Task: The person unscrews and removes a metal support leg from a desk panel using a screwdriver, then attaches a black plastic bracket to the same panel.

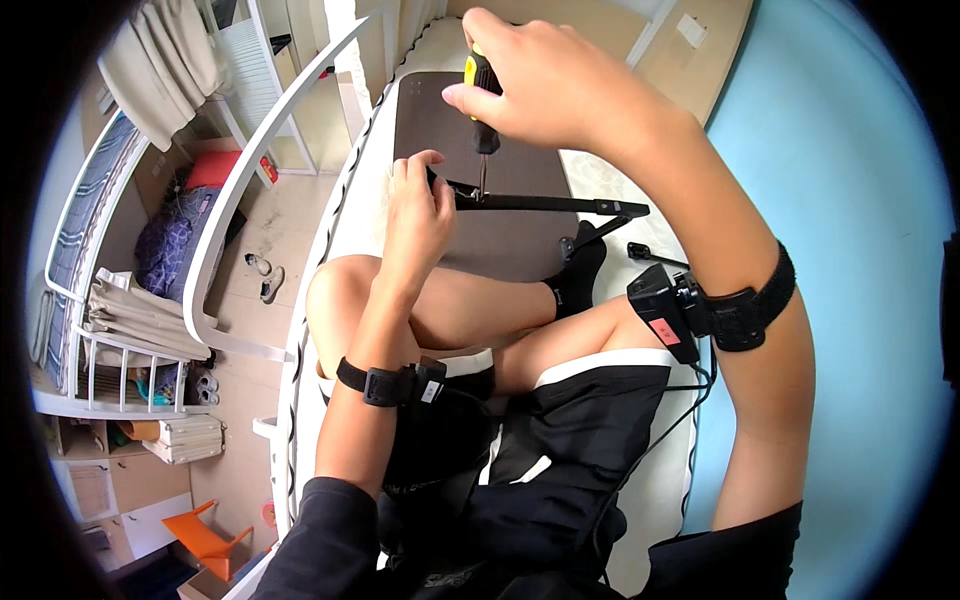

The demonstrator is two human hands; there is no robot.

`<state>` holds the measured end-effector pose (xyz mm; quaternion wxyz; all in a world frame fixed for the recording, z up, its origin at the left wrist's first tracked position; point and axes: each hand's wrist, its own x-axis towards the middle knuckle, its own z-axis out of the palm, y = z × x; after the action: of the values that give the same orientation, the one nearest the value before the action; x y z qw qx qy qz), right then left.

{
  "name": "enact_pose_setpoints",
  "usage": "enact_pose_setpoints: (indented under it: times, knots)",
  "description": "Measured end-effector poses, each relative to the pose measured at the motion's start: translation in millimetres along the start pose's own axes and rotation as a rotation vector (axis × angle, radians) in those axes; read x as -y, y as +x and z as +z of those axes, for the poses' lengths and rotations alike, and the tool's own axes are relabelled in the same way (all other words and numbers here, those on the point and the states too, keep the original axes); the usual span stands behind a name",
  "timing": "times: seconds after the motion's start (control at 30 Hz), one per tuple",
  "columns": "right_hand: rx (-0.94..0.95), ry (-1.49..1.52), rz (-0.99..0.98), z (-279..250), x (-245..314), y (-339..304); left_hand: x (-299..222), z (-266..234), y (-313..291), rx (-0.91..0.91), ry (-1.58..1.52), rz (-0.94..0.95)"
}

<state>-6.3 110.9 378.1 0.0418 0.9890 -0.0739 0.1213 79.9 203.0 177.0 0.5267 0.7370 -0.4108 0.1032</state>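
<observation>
In my right hand [515, 80] is a screwdriver [485, 100] with a black and yellow handle, its shaft pointing down. The tip meets a black bar [545, 203] near the bar's left end; any screw there is too small to make out. My left hand [415, 205] grips that left end, fingers closed round it. A hinged black strut [605, 233] folds back beneath the bar's right end. Under both hands lies a dark brown board [430, 115] with rounded corners, partly covered by my crossed legs.
I sit on a raised bed with a white curved guard rail [200, 265] on the left. Far below is the floor [245, 330] with shoes and an orange stool [205, 540]. A light blue wall [850, 200] runs along the right. Cables hang from the device on my right forearm.
</observation>
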Motion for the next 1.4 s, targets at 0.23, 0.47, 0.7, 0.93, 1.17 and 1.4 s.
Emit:
enact_pose_setpoints:
  times: [0.23, 0.47, 0.7, 0.93, 1.17, 1.4]
  knots:
    - [-0.048, 0.033, -0.015, -22.3, 15.1, -15.3, 14.2, 3.7, -2.4, 0.081, -0.187, -0.106]
    - [-0.018, 0.145, -0.029, -16.2, 0.4, -12.2, 26.2, 7.1, -3.9, 0.105, -0.394, -0.202]
    - [-0.049, 0.070, 0.048, -11.3, 1.2, -16.4, 47.0, 9.7, 0.7, 0.168, -0.780, -0.516]
    - [-0.153, 0.151, 0.027, 1.8, 4.0, -17.2, 52.6, 17.1, 11.0, 0.222, -0.933, -0.624]
    - [0.092, 0.399, 0.136, -23.5, -1.6, -10.6, 42.9, 8.0, 40.8, 0.523, -0.622, -0.486]
    - [-0.157, 0.146, -0.001, 4.4, 0.3, -14.3, 41.4, -2.8, 88.3, 1.179, -0.391, -0.029]
